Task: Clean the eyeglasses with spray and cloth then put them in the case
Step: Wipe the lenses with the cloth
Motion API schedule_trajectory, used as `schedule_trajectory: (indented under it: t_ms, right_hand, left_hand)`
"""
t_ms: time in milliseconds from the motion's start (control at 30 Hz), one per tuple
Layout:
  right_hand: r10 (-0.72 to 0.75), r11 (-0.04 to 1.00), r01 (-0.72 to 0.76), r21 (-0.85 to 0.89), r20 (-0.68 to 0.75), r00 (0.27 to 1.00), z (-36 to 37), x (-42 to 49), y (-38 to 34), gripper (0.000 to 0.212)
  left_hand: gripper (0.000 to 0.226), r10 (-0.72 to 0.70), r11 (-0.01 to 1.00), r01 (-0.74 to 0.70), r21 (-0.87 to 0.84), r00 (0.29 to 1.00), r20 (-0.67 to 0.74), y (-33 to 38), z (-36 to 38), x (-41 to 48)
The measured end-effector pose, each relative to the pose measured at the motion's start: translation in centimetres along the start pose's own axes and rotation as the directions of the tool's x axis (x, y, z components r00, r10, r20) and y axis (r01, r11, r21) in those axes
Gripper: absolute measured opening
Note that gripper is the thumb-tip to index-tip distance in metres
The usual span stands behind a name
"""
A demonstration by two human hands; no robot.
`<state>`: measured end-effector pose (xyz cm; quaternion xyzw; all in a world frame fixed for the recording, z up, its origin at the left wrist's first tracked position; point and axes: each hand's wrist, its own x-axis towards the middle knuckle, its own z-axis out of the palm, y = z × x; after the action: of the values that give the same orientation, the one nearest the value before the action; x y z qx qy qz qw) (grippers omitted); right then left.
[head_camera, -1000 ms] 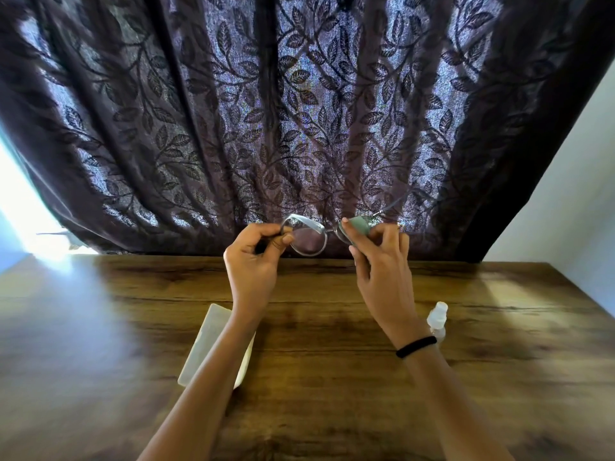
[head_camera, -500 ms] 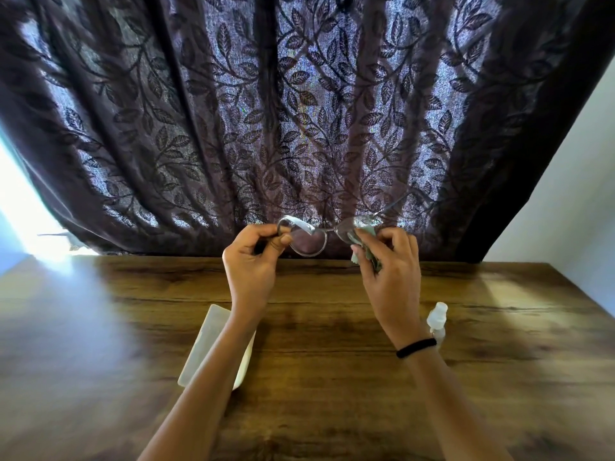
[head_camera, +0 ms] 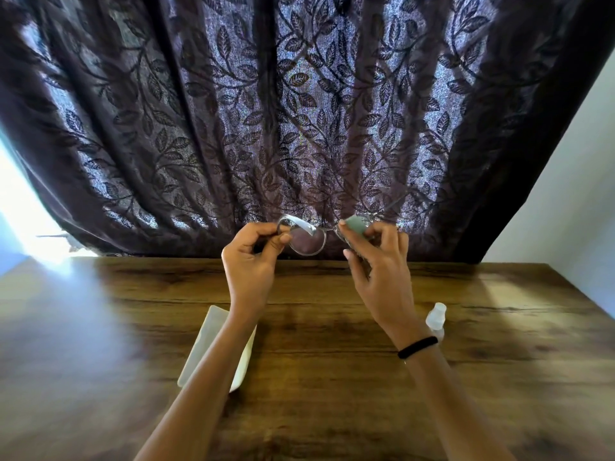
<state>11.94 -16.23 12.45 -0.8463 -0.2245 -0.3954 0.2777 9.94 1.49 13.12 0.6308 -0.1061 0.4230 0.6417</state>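
I hold a pair of thin-framed eyeglasses (head_camera: 307, 241) up in front of the curtain, above the far side of the table. My left hand (head_camera: 250, 264) pinches the frame at its left end. My right hand (head_camera: 379, 271) presses a small pale green cloth (head_camera: 355, 225) around the right lens, which the cloth and fingers mostly hide. The white glasses case (head_camera: 213, 344) lies on the table under my left forearm, partly covered by it. A small clear spray bottle (head_camera: 436, 319) stands on the table just right of my right wrist.
A wooden table (head_camera: 316, 377) fills the lower half of the view. A dark leaf-patterned curtain (head_camera: 299, 111) hangs behind its far edge. A white wall (head_camera: 572, 181) rises at the right, and bright light enters at the far left.
My right hand's fingers have shifted on the right lens, so the green cloth shows again at the top of the lens. The left hand and the glasses stay about where they were.
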Motion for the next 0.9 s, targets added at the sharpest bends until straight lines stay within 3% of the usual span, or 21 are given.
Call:
schedule_trajectory:
  t_ms: [300,533,900]
  right_hand:
    - [0.048,0.979,-0.061,-0.196,-0.074,0.996,0.0,-0.11,-0.06,0.044]
    - [0.043,0.993,-0.048,-0.112,-0.049,0.998,0.06,-0.21,-0.57,0.041]
    - [-0.022,1.0,0.018,-0.025,-0.148,0.989,0.42,-0.35,-0.41,0.033]
  left_hand:
    - [0.025,0.035,0.999,-0.034,-0.005,0.999,0.029,-0.46,0.08,-0.17]
    - [0.028,0.04,0.999,-0.039,-0.016,0.999,0.036,-0.32,0.28,-0.04]
    - [0.025,0.041,0.999,-0.039,-0.036,0.999,0.035,-0.13,0.17,-0.11]
